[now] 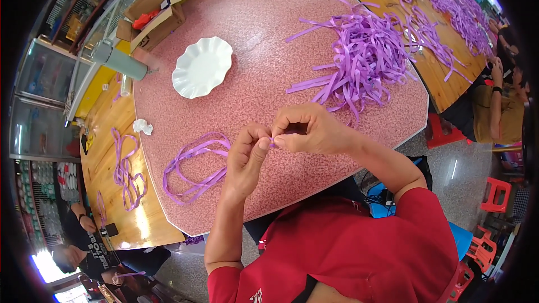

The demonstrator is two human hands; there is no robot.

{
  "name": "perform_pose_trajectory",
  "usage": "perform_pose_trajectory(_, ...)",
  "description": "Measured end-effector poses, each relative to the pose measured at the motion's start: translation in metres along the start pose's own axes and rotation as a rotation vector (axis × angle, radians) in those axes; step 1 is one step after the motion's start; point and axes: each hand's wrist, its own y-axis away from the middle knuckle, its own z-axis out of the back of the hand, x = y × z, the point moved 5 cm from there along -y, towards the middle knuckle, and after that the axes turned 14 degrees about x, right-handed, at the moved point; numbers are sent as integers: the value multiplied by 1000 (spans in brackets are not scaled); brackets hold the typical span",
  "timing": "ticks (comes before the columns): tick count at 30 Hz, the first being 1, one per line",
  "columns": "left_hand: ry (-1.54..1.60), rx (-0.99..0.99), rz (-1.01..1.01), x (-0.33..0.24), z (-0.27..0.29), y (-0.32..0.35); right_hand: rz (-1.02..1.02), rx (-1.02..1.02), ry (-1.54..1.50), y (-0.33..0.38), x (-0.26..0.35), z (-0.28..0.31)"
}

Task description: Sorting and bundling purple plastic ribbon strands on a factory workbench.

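Observation:
My left hand [249,157] and my right hand [307,129] meet above the near part of the pink speckled table [269,67]. Thumbs and fingertips of both are pinched together on a small bit of purple ribbon [273,144], most of it hidden by the fingers. Left of my left hand lies a loose coil of purple ribbon [188,151] on the tabletop. A big tangled heap of purple ribbons [370,56] rests beyond my right hand, toward the far right side of the table.
Farther back stand a white scalloped plate [202,67], a grey-green bottle [126,63] and an open cardboard box [160,25]. Crumpled tissue [143,127] lies by the left edge. Wooden tables with more ribbons flank both sides; other people sit there. Red stools [495,194] stand at right.

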Motion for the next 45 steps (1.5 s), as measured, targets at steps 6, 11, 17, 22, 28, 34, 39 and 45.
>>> perform_pose_trajectory(6, 205, 23, -107, -7, -13, -2, -110, 89, -593, -1, -2, -8)
perform_pose_trajectory(11, -121, -233, -289, -7, -10, 2, -129, -50, -455, 1, -3, -6)
perform_pose_trajectory(17, -363, -255, -350, -17, -12, 6, -141, -89, -524, 5, -1, -5)
perform_pose_trajectory(22, -722, -318, -449, -27, -9, 4, -115, -137, -324, 3, -2, -6)
perform_pose_trajectory(28, -836, -336, -384, -32, -10, 3, -114, -185, -76, 3, 10, -3)
perform_pose_trajectory(34, -673, -285, -255, -26, -4, 0, -41, -157, 251, 3, 19, 1)
perform_pose_trajectory(39, -510, -296, -168, -18, 5, -1, 32, -146, 465, 2, 32, -1)
perform_pose_trajectory(45, -485, -262, -164, -20, 2, -3, 197, -213, 634, 7, 29, 1)
